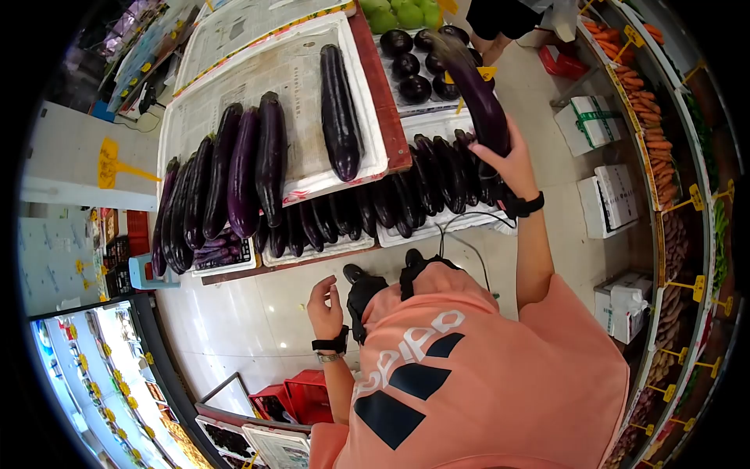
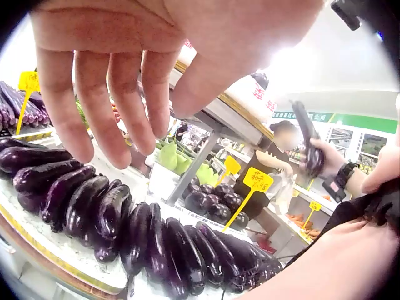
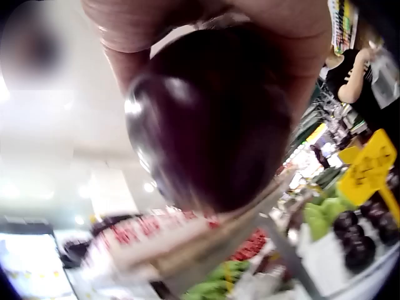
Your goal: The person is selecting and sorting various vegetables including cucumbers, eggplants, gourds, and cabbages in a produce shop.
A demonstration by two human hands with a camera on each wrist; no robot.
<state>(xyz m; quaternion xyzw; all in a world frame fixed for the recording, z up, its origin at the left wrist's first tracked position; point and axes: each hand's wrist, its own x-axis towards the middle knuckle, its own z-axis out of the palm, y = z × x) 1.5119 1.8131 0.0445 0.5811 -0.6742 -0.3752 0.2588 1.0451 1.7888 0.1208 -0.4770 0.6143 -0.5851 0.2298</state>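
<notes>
My right hand [image 1: 512, 162] grips a long dark eggplant [image 1: 473, 90] by its thick end, raised over the lower row of eggplants [image 1: 441, 168]; its stem end points away from me. In the right wrist view the held eggplant [image 3: 209, 125] fills the middle, fingers wrapped round it. My left hand [image 1: 324, 309] hangs over the floor, fingers loosely bent, holding nothing. In the left wrist view that hand [image 2: 125, 81] appears above the eggplant row [image 2: 94, 206]. On the upper foam tray [image 1: 305, 86], one eggplant [image 1: 341, 113] lies apart at the right, several others [image 1: 250, 168] at the left.
Round eggplants [image 1: 414, 88] and green vegetables [image 1: 402, 14] lie beyond the lower row, with a yellow price tag [image 1: 470, 74]. Another person [image 1: 500, 19] stands past them. Carrot shelves [image 1: 652, 133] and white boxes [image 1: 590, 121] line the right. A cable [image 1: 473, 242] hangs near my legs.
</notes>
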